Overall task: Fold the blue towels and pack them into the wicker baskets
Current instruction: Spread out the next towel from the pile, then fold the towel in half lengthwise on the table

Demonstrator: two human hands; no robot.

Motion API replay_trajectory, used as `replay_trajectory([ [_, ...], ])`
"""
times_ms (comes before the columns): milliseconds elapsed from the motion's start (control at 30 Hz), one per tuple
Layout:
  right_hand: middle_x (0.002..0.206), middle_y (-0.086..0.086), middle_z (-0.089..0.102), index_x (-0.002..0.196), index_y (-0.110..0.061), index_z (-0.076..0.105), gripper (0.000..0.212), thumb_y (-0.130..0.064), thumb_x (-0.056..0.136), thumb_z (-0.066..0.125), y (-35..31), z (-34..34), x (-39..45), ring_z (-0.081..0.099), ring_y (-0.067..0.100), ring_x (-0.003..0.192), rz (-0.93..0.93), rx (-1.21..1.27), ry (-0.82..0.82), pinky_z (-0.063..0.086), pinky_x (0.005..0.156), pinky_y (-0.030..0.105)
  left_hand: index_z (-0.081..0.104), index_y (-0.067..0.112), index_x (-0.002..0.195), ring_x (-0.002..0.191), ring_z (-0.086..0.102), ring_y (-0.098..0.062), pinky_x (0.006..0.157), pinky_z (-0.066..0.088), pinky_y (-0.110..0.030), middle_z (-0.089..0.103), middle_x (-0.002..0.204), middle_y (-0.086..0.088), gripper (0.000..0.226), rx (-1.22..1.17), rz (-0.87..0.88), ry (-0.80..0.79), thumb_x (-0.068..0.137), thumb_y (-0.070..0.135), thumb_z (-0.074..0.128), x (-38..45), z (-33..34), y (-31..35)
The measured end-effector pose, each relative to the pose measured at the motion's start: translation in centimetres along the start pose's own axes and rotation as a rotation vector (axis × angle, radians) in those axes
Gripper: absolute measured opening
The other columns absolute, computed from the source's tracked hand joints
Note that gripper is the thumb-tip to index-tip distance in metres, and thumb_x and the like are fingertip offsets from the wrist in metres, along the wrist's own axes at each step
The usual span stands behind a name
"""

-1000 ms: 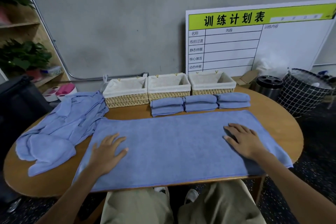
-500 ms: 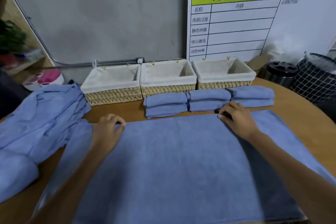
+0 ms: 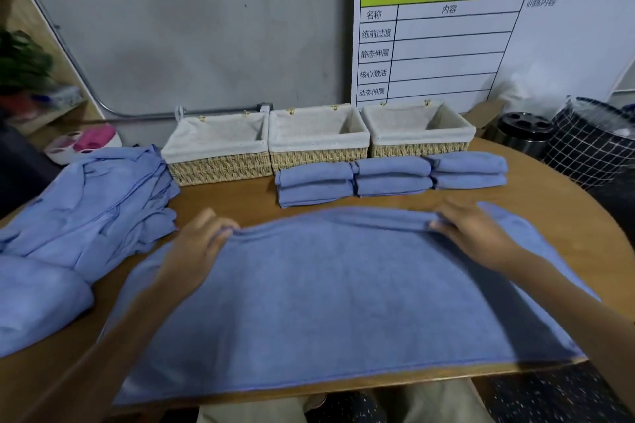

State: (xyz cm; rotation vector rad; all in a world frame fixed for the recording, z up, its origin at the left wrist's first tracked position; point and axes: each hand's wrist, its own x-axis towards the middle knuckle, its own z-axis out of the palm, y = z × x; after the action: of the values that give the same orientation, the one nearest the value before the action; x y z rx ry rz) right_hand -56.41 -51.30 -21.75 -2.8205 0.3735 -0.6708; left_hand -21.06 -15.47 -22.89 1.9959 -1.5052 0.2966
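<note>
I see a heap of unfolded blue towels (image 3: 79, 216) far left on the round wooden table (image 3: 567, 213). My left hand (image 3: 199, 244) and right hand (image 3: 474, 233) each pinch the far edge of the spread blue towel (image 3: 336, 299), lifted slightly. Beyond lie three folded blue towel stacks (image 3: 391, 177) before three lined wicker baskets (image 3: 316, 144). Far right, a whiteboard (image 3: 481, 38) reads "训练计划表".
</note>
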Motion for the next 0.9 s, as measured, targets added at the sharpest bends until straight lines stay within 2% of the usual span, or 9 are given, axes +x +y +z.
replay_trajectory([
  [67,0.088,-0.006,0.061,0.091,-0.017,0.058,0.042,-0.054,0.098,0.042,0.2,0.8,-1.4,0.055,0.009,0.078,0.051,0.066,-0.08,0.042,0.071,0.03,0.066,0.021,0.097,0.08,0.052,-0.005,0.072,0.042,-0.033,0.05,0.087,0.014,0.042,-0.006,-0.033,-0.021,0.102,0.049,0.036,-1.4,0.5,-0.7],
  [133,0.093,-0.007,0.066,0.092,-0.02,0.058,0.028,-0.046,0.1,0.049,0.7,1.4,-1.3,0.061,0.009,0.084,0.126,0.111,-0.088,0.048,0.073,0.033,0.064,0.023,0.093,0.08,0.052,0.0,0.07,0.041,-0.031,0.052,0.087,0.02,0.04,-0.013,-0.035,-0.041,0.101,0.051,0.037,-1.0,0.8,-1.4],
  [267,0.089,-0.009,0.064,0.091,-0.021,0.058,0.021,-0.039,0.097,0.049,1.4,1.7,0.7,0.058,0.004,0.079,0.108,0.118,-0.065,0.045,0.068,0.031,0.06,0.026,0.09,0.074,0.052,-0.011,0.066,0.043,-0.038,0.054,0.083,0.016,0.043,0.056,0.018,-0.056,0.103,0.056,0.032,0.6,1.1,-2.3],
  [367,0.091,-0.008,0.065,0.092,-0.02,0.061,0.012,-0.031,0.098,0.058,2.4,1.5,2.6,0.059,0.007,0.083,0.139,0.123,-0.049,0.047,0.073,0.036,0.058,0.03,0.088,0.075,0.05,-0.014,0.068,0.043,-0.044,0.056,0.083,0.015,0.049,0.129,-0.026,-0.018,0.102,0.063,0.025,2.4,0.8,-3.3],
  [433,0.087,-0.008,0.066,0.09,-0.02,0.063,0.011,-0.03,0.096,0.063,2.5,0.6,3.6,0.059,0.007,0.081,0.168,0.106,0.022,0.049,0.072,0.037,0.06,0.028,0.089,0.077,0.05,-0.016,0.071,0.043,-0.045,0.059,0.085,0.015,0.044,0.134,-0.047,0.043,0.101,0.059,0.032,3.6,0.1,-2.6],
  [533,0.079,-0.017,0.06,0.085,-0.022,0.06,0.023,-0.043,0.095,0.061,1.5,-1.1,2.8,0.054,0.0,0.076,0.079,0.079,0.163,0.04,0.066,0.019,0.064,0.021,0.089,0.077,0.052,-0.022,0.072,0.041,-0.043,0.06,0.085,0.011,0.035,0.081,-0.034,0.159,0.099,0.049,0.045,3.0,-1.4,-0.5],
  [600,0.078,-0.023,0.053,0.086,-0.027,0.057,0.025,-0.051,0.094,0.055,1.0,-1.5,0.6,0.05,-0.003,0.074,-0.017,0.046,0.14,0.037,0.065,0.017,0.066,0.019,0.087,0.074,0.05,-0.02,0.069,0.038,-0.038,0.058,0.083,0.013,0.044,0.083,0.014,0.147,0.099,0.055,0.043,0.6,-2.3,1.1],
  [700,0.085,-0.016,0.055,0.094,-0.03,0.058,0.027,-0.056,0.093,0.053,1.3,-0.7,-3.1,0.05,0.006,0.077,-0.067,-0.007,0.024,0.04,0.067,0.024,0.07,0.019,0.086,0.074,0.053,-0.014,0.069,0.04,-0.03,0.062,0.082,0.016,0.047,0.101,0.058,0.071,0.098,0.057,0.044,-3.9,-2.2,2.2],
  [900,0.085,-0.006,0.063,0.097,-0.024,0.063,0.053,-0.07,0.092,0.038,1.1,0.2,-3.9,0.053,0.016,0.078,-0.029,-0.116,-0.014,0.046,0.065,0.037,0.068,0.024,0.085,0.074,0.051,-0.014,0.067,0.045,-0.041,0.064,0.08,0.014,0.051,0.152,0.057,-0.004,0.098,0.065,0.04,-5.6,-0.6,0.5],
])
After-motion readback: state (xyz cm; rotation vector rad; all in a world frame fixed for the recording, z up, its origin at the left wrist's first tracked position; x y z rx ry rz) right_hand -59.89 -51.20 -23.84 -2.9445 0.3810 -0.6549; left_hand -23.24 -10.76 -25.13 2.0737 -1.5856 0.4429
